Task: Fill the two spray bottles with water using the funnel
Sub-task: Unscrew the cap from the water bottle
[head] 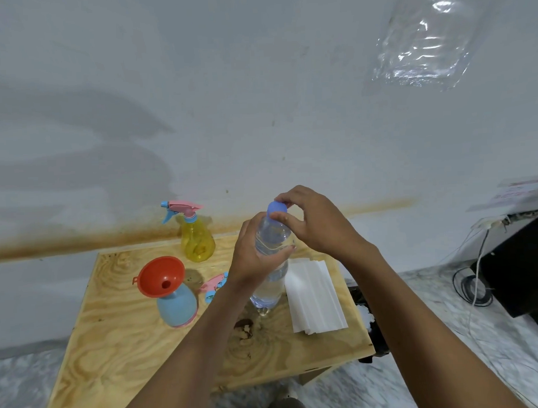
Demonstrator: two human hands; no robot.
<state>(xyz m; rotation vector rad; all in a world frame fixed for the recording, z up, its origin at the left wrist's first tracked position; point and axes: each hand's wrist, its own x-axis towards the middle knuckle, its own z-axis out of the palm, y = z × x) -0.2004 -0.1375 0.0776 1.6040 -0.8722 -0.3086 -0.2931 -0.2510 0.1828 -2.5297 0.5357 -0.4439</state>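
Status as I read it from the head view: preparation stage, no pouring yet.

Blue bottle [177, 307] stands at the worktop's [130, 361] left, opened, with the funnel [160, 276] seated in its neck; its loose head [214, 285] lies just beside it; I cannot tell its fill, as the body is opaque.

Yellow bottle [197, 243] stands at the back with its head on; I judge it not yet dealt with.

Water bottle [273, 231] is upright near the middle, holding water, cap [275, 208] on; the left hand [251, 259] grips its body with fingers [292, 248] wrapped round; the right hand [317, 223] pinches the cap between thumb and fingertips, in my judgement to unscrew it.

Paper [313, 294] lies to the right of the water bottle.

Outstanding: uncap; pour through the funnel; refit the loose head; open the yellow bottle, move the funnel across, fill and close.
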